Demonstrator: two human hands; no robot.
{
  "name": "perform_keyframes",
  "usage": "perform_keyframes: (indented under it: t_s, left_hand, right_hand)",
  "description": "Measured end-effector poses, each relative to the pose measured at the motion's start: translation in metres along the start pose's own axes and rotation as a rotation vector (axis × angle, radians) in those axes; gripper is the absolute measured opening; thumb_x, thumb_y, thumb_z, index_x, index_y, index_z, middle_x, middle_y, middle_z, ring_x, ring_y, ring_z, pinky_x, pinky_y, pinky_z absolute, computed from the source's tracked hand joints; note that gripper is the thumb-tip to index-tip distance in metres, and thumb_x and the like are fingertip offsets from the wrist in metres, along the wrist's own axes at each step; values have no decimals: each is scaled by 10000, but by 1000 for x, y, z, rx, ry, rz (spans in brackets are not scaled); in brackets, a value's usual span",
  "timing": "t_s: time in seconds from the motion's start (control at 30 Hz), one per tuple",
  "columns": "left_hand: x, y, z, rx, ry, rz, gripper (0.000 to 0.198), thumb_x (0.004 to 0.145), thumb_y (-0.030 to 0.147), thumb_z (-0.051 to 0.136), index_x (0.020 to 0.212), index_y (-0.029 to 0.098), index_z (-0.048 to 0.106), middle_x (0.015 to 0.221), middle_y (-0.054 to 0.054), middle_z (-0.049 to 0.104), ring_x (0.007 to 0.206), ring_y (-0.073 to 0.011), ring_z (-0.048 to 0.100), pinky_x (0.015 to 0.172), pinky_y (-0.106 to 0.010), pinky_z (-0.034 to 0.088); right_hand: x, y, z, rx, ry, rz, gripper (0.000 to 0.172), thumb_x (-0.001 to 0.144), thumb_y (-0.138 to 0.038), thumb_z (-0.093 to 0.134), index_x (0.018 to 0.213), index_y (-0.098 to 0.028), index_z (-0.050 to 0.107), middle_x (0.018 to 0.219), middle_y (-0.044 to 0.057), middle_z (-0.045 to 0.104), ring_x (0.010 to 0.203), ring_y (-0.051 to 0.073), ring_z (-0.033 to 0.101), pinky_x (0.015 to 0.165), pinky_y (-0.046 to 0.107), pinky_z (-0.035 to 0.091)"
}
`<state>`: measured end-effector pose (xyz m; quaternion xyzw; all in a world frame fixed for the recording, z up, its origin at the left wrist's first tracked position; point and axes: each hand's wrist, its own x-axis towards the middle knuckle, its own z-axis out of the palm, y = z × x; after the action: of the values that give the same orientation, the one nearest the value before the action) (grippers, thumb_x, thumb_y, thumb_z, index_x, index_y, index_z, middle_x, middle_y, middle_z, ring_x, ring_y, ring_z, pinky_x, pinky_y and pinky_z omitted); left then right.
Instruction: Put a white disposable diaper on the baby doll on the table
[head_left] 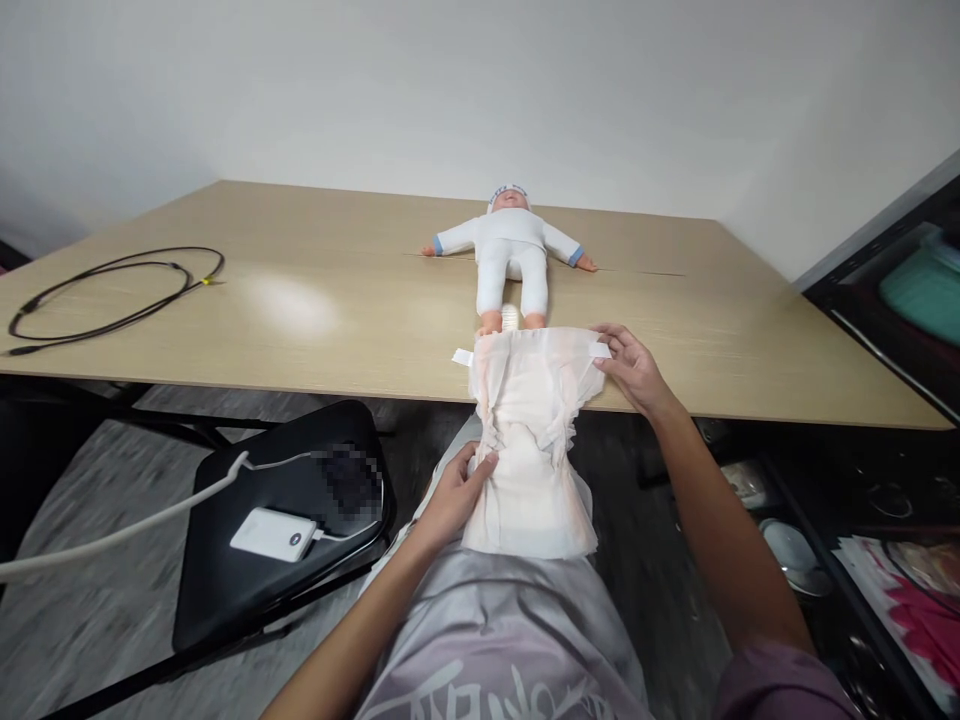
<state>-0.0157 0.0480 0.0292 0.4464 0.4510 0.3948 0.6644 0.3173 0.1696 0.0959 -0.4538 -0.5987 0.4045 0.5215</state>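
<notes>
An unfolded white diaper hangs over the near edge of the table, its upper end on the tabletop and its lower end against my lap. My right hand pinches the upper right corner beside a white fastening tab. Lower down, my left hand grips the left side edge, with the thumb on top and the fingers partly hidden. The other tab sticks out at the upper left. Just beyond the diaper a baby doll in white clothes lies on its back, arms spread and feet toward me.
A looped black cable lies on the left of the wooden table. Below it, a black folding chair holds a white power bank and a pixelated dark item. Shelves with packages stand at the right.
</notes>
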Motion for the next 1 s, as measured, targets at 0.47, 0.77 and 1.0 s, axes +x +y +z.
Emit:
perform_keyframes:
  t_s: [0.47, 0.77, 1.0]
  left_hand:
    - [-1, 3, 3, 12, -15, 13, 620, 876, 749, 777, 1108, 180, 699, 1120, -94, 796, 1032, -273, 736, 901, -339, 560]
    - [-3, -7, -1, 51, -6, -3, 606, 881, 729, 774, 1129, 182, 696, 1106, -99, 789, 1030, -287, 736, 930, -358, 558]
    - [-11, -14, -16, 326, 53, -42, 564, 907, 781, 663, 1018, 229, 672, 902, -39, 753, 902, -271, 698, 828, -330, 497]
  right_hand:
    - [1, 8, 3, 24, 94, -10, 803, 642, -576, 1001, 1291, -271, 640, 1122, 59, 683, 1049, 260, 672, 933, 394, 623]
    - [-2, -2, 15, -17, 24, -10, 715, 738, -672, 926, 1250, -259, 645, 1112, 46, 685, 1079, 240, 671, 1021, 394, 589]
    - [-49, -46, 78, -223, -75, -167, 388, 980, -487, 785, 1261, -245, 671, 994, 18, 673, 865, 190, 614, 882, 349, 544]
